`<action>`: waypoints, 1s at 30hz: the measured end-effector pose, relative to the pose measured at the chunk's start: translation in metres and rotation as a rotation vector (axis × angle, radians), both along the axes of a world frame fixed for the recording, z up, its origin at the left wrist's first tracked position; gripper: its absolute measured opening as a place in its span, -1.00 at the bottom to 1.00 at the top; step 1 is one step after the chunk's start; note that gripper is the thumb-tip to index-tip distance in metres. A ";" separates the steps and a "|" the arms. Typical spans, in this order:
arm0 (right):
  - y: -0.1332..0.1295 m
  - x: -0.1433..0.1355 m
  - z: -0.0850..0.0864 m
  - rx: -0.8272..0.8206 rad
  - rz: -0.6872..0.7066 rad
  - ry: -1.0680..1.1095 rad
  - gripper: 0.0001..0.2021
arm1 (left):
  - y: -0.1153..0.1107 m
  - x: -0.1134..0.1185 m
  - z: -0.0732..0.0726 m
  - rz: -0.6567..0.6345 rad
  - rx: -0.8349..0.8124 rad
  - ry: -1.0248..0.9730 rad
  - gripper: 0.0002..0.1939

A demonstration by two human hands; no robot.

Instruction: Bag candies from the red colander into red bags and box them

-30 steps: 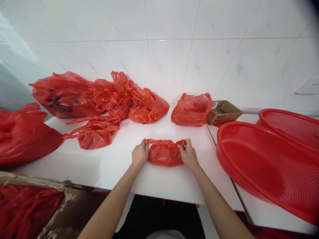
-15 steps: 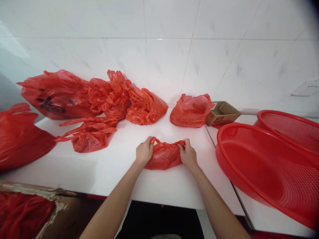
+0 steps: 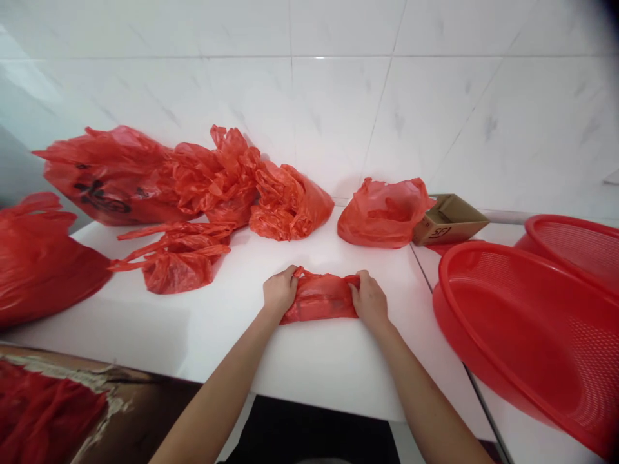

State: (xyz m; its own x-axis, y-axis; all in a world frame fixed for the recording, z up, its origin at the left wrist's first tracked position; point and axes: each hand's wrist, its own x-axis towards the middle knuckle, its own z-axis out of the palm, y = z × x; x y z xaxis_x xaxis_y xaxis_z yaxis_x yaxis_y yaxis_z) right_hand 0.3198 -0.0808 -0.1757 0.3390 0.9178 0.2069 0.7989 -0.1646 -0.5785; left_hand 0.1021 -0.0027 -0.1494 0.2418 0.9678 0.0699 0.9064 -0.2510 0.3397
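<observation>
Both of my hands grip a small red plastic bag [image 3: 323,298] low over the white table, near its front. My left hand [image 3: 280,291] is closed on the bag's upper left corner, where a twisted handle shows. On the opposite side, my right hand [image 3: 370,298] pinches the upper right corner. The bag is stretched between them, with something box-like showing faintly through the film; its kind I cannot make out. Behind it stands an open red plastic bag [image 3: 377,227]. To the left lies another small red bag [image 3: 181,267] with long handles.
Full red bags [image 3: 111,183] line the wall, and a large one [image 3: 43,270] sits at far left. A small cardboard box [image 3: 452,227] and red plastic baskets [image 3: 507,328] stand at right. Below the table's left edge is a torn carton [image 3: 104,403] holding red bags.
The small bag is pulled flatter and tauter between my hands, and its box-like contents show more. My grip stays at both corners. The view has turned slightly left.
</observation>
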 end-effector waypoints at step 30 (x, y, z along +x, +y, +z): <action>0.015 -0.021 0.004 0.137 0.056 0.726 -0.55 | 0.013 -0.013 -0.022 0.047 0.063 -0.623 -0.73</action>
